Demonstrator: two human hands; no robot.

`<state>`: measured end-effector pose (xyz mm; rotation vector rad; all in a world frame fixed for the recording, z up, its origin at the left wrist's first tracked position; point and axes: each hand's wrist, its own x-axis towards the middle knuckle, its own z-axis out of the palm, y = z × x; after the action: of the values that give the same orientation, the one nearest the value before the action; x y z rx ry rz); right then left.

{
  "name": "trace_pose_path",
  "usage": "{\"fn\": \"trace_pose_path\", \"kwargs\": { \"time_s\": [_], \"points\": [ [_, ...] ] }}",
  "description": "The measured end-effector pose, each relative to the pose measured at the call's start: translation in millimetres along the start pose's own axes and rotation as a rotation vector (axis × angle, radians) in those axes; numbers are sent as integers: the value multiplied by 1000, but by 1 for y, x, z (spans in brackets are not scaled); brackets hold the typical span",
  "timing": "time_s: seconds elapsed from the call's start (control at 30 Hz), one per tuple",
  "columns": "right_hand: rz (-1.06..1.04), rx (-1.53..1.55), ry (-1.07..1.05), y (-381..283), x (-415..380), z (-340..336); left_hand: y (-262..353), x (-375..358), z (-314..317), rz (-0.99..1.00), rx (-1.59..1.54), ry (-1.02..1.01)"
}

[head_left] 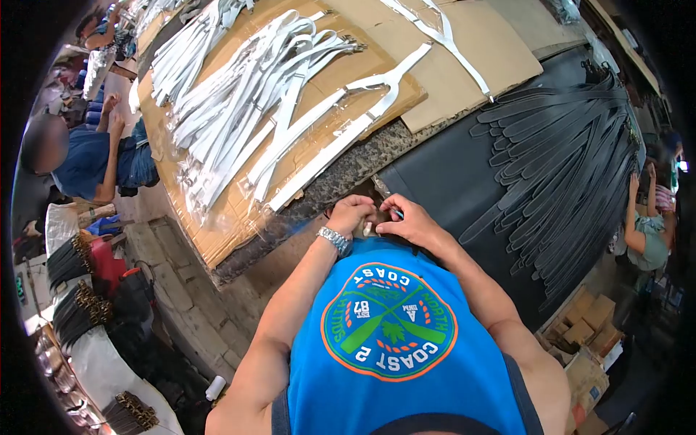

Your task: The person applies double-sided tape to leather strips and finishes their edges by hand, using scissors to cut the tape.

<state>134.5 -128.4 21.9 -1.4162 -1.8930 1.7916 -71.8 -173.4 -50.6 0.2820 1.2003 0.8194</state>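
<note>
Seemingly, a small pale piece (367, 229) is pinched by the left hand (352, 216) and the right hand (409, 221), beside the counter's (337, 176) near edge; its kind cannot be told. Light, it should be taken by its ends. Beyond, white straps (246, 101) are spread.

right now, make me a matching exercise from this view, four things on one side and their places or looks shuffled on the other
Things:
1. white straps
2. black straps
3. metal watch
4. blue sleeveless top

Places or looks:
A. around the wrist of the left hand
B. fanned out on a dark sheet
C. bears a green-and-orange print
D. on brown cardboard

Pairs: 1-D, 2-B, 3-A, 4-C
</note>
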Motion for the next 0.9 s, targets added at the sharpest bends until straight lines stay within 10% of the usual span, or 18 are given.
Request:
{"fn": "trace_pose_path", "kwargs": {
  "time_s": [0.9],
  "points": [
    [-31,-595,268,40,55,-13,-11,-11,-15,-76,-97,120]
  ]
}}
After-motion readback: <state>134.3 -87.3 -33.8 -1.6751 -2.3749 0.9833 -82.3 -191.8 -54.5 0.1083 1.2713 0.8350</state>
